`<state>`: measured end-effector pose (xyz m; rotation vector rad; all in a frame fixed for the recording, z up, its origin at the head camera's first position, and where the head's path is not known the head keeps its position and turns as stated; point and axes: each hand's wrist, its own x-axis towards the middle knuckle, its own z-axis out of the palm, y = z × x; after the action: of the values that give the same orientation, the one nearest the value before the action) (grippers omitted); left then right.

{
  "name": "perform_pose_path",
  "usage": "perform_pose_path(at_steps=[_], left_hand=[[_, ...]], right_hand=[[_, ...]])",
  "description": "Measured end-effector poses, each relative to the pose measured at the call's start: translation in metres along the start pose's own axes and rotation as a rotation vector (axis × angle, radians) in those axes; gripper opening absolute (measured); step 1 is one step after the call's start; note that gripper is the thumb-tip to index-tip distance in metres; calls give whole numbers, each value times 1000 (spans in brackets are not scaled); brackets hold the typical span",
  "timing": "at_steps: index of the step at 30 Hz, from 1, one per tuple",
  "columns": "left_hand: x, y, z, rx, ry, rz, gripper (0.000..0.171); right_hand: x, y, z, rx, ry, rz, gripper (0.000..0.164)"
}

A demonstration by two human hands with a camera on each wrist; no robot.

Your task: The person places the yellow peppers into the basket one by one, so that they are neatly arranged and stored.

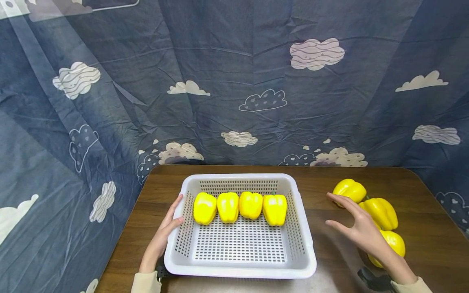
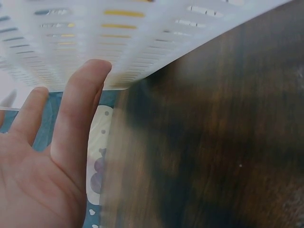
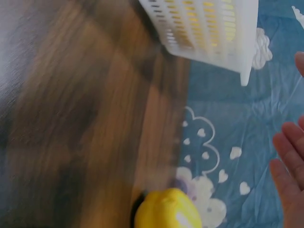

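Observation:
A white plastic basket (image 1: 239, 272) with slotted walls stands on the table, several yellow bell peppers (image 1: 228, 208) lined up in a row across its back half. My left hand (image 1: 162, 234) rests against the basket's left rim, its fingers extended; in the left wrist view a fingertip meets the slotted wall (image 2: 156, 33). To the right of the basket, my right hand (image 1: 362, 228) hovers with thumb and fingers spread and nothing between them. Beside it lie three more bell peppers: a far one (image 1: 349, 189), a middle one (image 1: 382, 213) and a near one (image 1: 395, 243), partly hidden by the wrist.
The brown wooden table (image 1: 122, 260) ends at a dark blue cloth (image 1: 220, 118) with cloud prints, which hangs behind it and along the sides. Bare tabletop (image 1: 318, 191) separates the basket from the loose peppers.

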<state>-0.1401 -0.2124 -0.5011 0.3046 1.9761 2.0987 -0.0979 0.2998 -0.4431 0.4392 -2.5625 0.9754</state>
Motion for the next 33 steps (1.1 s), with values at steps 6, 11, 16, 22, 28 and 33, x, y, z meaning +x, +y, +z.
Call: perform_pose_path(at_steps=[6,11,16,22,28,33], left_hand=[[0,0,0,0,-4,10,63],[0,-1,0,-14,-3,6,63],[0,-2,-1,-18,-10,1,63],[0,-2,-2,-12,-3,-1,62],[0,-1,-1,-12,-3,2,62],[0,-1,-1,-13,-5,5,62]], right_hand=[[-10,8,-7,2,22,3,78],[-19,13,-12,11,2,56,83],[-31,22,-17,10,-14,88,86],[-45,33,-25,26,-40,161,84],[-57,43,-31,24,-35,211,84],[-66,54,-34,-2,-26,227,83]])
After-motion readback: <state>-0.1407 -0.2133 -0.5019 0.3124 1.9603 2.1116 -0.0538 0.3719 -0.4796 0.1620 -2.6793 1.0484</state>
